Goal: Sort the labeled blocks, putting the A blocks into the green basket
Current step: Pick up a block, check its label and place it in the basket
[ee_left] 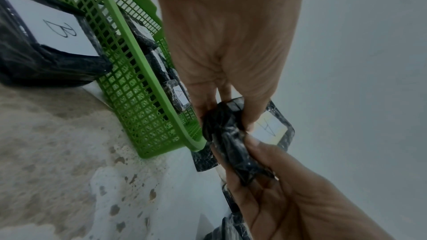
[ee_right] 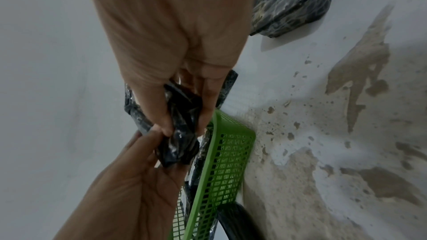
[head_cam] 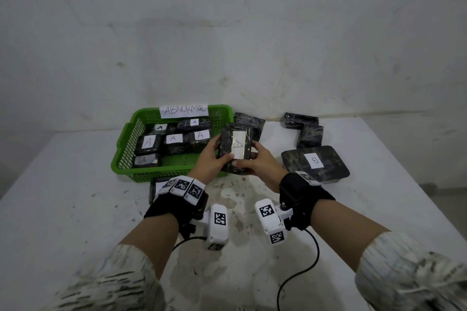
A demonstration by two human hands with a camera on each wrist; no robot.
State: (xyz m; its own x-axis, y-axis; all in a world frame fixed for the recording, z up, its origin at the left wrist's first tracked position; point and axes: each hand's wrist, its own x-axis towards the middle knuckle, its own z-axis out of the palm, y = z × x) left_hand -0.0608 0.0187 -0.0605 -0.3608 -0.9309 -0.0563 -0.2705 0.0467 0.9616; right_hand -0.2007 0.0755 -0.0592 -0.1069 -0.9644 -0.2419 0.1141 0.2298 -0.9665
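Both hands hold one black-wrapped block (head_cam: 236, 149) with a white label reading A, lifted at the right front corner of the green basket (head_cam: 127, 145). My left hand (head_cam: 214, 154) grips its left side, thumb on the top face. My right hand (head_cam: 255, 160) grips its right side and near end. In the left wrist view the left hand (ee_left: 221, 61) pinches the block (ee_left: 231, 130) opposite the right hand (ee_left: 289, 189). The right wrist view shows the right hand (ee_right: 173, 43) on the block (ee_right: 182, 134) beside the basket (ee_right: 226, 161). Several A blocks (head_cam: 174, 137) lie in the basket.
A large B block (head_cam: 316, 163) lies right of my hands. Two dark blocks (head_cam: 307, 129) sit at the back right, another (head_cam: 249, 121) behind the held one. One labeled block (head_cam: 158, 185) lies before the basket, partly under my left wrist. The basket carries a paper sign (head_cam: 184, 110).
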